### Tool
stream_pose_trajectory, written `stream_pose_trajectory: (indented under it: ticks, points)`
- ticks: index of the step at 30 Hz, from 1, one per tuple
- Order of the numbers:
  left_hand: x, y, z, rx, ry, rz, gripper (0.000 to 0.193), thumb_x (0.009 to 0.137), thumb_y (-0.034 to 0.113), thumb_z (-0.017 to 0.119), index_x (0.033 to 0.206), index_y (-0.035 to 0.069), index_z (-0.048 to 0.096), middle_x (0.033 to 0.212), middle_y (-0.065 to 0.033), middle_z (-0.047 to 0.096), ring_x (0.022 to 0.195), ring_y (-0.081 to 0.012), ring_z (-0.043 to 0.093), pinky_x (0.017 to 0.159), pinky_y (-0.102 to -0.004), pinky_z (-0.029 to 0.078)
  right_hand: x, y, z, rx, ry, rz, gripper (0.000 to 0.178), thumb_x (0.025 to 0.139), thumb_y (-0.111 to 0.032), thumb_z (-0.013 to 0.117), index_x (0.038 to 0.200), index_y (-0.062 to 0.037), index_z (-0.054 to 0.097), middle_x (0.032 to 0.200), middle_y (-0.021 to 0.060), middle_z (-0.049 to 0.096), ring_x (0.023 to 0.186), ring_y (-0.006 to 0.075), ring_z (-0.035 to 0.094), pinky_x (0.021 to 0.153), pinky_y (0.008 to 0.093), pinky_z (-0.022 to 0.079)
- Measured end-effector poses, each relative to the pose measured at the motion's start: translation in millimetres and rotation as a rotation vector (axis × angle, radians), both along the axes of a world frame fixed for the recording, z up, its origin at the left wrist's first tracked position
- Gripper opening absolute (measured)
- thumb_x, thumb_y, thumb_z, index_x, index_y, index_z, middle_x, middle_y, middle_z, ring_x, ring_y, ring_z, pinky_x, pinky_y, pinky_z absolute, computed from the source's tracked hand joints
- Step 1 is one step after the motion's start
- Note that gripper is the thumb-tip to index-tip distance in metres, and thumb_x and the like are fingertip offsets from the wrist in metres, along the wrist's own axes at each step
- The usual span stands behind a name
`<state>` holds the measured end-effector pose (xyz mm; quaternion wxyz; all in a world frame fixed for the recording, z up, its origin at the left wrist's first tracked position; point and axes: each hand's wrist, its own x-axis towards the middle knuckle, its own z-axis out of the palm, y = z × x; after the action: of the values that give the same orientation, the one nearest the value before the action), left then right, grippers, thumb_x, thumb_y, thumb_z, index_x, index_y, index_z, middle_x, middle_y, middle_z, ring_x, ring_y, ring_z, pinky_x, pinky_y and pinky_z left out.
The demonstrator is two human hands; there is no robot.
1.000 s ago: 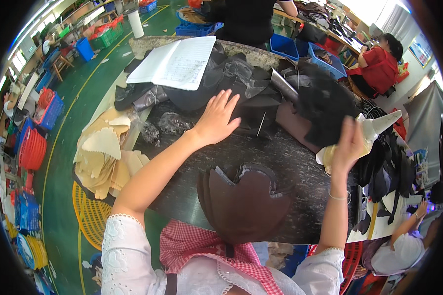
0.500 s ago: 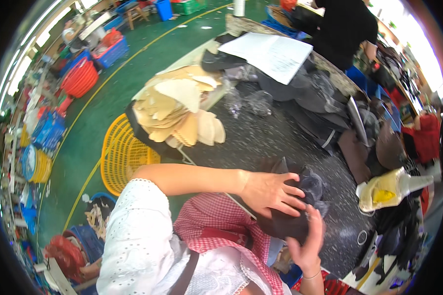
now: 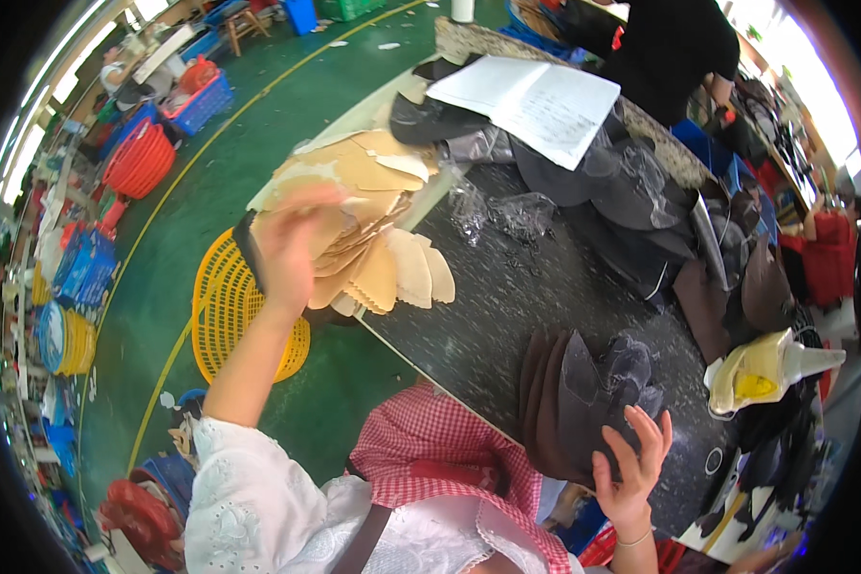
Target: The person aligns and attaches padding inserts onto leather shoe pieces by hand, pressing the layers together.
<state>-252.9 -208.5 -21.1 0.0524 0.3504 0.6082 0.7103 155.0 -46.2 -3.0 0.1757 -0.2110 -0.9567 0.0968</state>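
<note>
My left hand (image 3: 297, 251) is stretched out over a pile of flat beige cut pieces (image 3: 354, 182) at the table's left edge. Motion blurs its fingers, so their pose and any grip are unclear. Some beige pieces at the pile's near end have scalloped edges. Close to my body, a stack of dark brown and black curved cut pieces (image 3: 569, 411) leans at the table's near edge. My right hand (image 3: 633, 469) is beside this stack, fingers spread and curved; whether the fingertips touch it is hard to tell. Crumpled dark, shiny material (image 3: 629, 368) tops the stack's right side.
The speckled black table (image 3: 478, 316) also carries clear crumpled plastic (image 3: 493, 212), dark curved pieces (image 3: 641, 225) and an open paper booklet (image 3: 531, 100). A yellowish squeeze bottle (image 3: 761, 373) lies at the right. Left of the table is a yellow basket (image 3: 222, 306); a person (image 3: 674, 57) works beyond.
My left hand has left the dark stack and swung left and away from me to the beige pile. My right hand has shifted slightly right, fingers spread, and the dark stack shows more fully.
</note>
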Motion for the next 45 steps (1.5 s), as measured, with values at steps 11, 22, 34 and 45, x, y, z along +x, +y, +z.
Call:
stream_pose_trajectory:
  ticks: [11, 22, 34, 45]
  points:
    - [160.7, 41.2, -42.9, 0.617, -1.416, -1.418, 0.040, 0.096, 0.038, 0.041, 0.064, 0.015, 0.046, 0.057, 0.0039, 0.043, 0.056, -0.0135, 0.037, 0.066, -0.0279, 0.030, -55.9, -13.9, 7.5, -1.390, -0.100, 0.157, 0.008, 0.088, -0.004, 0.063, 0.091, 0.0034, 0.064, 0.076, 0.0081, 0.066, 0.064, 0.0149, 0.066, 0.057, 0.0256, 0.050]
    - [99.5, 46.9, 10.2, 0.192, 0.553, -0.854, 0.044, 0.074, 0.046, 0.068, 0.077, 0.004, 0.057, 0.078, -0.0094, 0.055, 0.068, -0.0247, 0.056, 0.065, -0.0390, 0.047, -31.3, -15.8, 2.8, -1.010, 0.417, 0.241, 0.011, 0.081, -0.006, 0.070, 0.076, -0.0024, 0.060, 0.065, 0.0072, 0.060, 0.049, 0.0173, 0.057, 0.043, 0.0275, 0.040]
    - [192.7, 70.1, 13.7, -0.051, 0.159, -1.385, 0.023, 0.078, 0.020, 0.073, 0.075, 0.003, 0.058, 0.084, -0.0077, 0.056, 0.081, -0.0232, 0.055, 0.071, -0.0328, 0.044, -23.4, -19.1, 11.6, -1.016, 0.449, 0.419, 0.012, 0.080, -0.004, 0.071, 0.074, -0.0053, 0.061, 0.064, 0.0052, 0.060, 0.054, 0.0182, 0.059, 0.047, 0.0280, 0.044]
    - [187.3, 73.3, 19.1, 0.491, -0.937, -1.667, 0.023, 0.088, 0.025, 0.062, 0.074, 0.009, 0.054, 0.084, -0.0063, 0.057, 0.068, -0.0257, 0.061, 0.090, -0.0546, 0.038, 29.9, -20.1, -13.7, -1.450, 0.480, 0.034, 0.028, 0.092, -0.013, 0.055, 0.067, -0.0032, 0.046, 0.058, 0.0010, 0.056, 0.053, 0.0036, 0.053, 0.047, 0.0230, 0.038]
